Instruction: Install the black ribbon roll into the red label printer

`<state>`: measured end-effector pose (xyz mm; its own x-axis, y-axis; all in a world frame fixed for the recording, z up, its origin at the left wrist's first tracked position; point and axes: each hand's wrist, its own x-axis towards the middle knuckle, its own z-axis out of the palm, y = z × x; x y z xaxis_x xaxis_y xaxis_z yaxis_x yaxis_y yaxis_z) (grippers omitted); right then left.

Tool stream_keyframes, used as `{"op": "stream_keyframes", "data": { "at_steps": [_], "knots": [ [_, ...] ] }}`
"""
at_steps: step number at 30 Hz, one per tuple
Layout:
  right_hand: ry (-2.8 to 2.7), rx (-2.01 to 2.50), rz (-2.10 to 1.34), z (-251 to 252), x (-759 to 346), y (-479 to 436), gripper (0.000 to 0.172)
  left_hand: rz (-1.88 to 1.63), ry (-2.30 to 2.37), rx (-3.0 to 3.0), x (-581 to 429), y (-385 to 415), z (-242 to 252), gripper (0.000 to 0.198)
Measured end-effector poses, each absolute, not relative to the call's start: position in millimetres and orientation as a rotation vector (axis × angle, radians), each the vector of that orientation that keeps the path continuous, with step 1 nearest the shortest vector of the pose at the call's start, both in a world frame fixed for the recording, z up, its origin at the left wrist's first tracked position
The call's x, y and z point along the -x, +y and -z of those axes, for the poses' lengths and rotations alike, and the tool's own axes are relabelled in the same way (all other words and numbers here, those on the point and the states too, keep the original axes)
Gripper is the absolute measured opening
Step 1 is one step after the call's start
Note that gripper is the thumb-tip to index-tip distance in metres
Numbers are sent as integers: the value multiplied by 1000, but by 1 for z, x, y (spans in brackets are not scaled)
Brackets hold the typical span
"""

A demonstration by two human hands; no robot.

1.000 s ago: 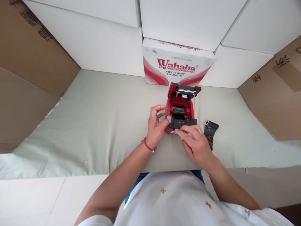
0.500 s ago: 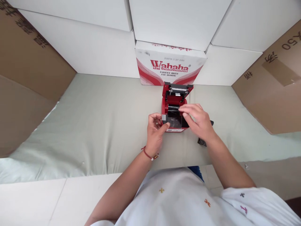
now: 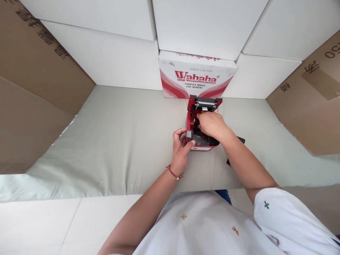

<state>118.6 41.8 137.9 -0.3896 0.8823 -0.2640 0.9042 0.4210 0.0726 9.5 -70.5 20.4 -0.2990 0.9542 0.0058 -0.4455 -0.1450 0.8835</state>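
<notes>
Printer (image 3: pixel 188 124), boxy red/blk plastic: prob. stiff, lightish; grip sides. L hand (image 3: pixel 181 150) holds near corner; R hand (image 3: pixel 211 124) inside, hold unclear.

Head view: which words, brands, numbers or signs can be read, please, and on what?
"Wahaha®": white-red box
"PURIFIED WATER FOR DRINKING": same box
"50": right carton
Likely "汤", "桶": same carton
Likely "温馨提": left carton
Too small: box's printed code, top lettering, label on red machine

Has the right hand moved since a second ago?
Yes: the right hand has moved forward, closer to the Wahaha box, and now reaches into the red machine.
</notes>
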Motion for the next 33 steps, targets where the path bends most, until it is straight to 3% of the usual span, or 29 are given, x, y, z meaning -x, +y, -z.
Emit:
{"op": "stream_keyframes", "data": {
  "at_steps": [5, 8, 10, 13, 20, 23, 26, 33],
  "knots": [
    [2623, -1829, 143, -147, -141, 5, 40, -1637, 1002, -712, -8, -72, -23, 55],
    [2872, -2100, 460, -153, -175, -14, 39, -1616, 1021, -711, -7, -72, -25, 54],
    [2843, -2344, 680, -155, -208, -18, 42, -1616, 1026, -697, -6, -72, -26, 55],
    [2623, -2563, 691, -149, -261, -11, 48, -1620, 1037, -685, -6, -71, -27, 54],
    [2477, -2029, 989, -109, -285, -1, 44, -1621, 1030, -680, -5, -69, -26, 51],
    [2528, -2144, 749, -96, -279, 1, 55, -1621, 1025, -678, -3, -68, -26, 54],
    [2441, -2244, 385, -85, -288, 5, 52, -1621, 1033, -670, -2, -68, -26, 55],
    [2333, -2149, 465, -77, -312, -5, 35, -1633, 1056, -648, -2, -69, -28, 51]
  ]
}}
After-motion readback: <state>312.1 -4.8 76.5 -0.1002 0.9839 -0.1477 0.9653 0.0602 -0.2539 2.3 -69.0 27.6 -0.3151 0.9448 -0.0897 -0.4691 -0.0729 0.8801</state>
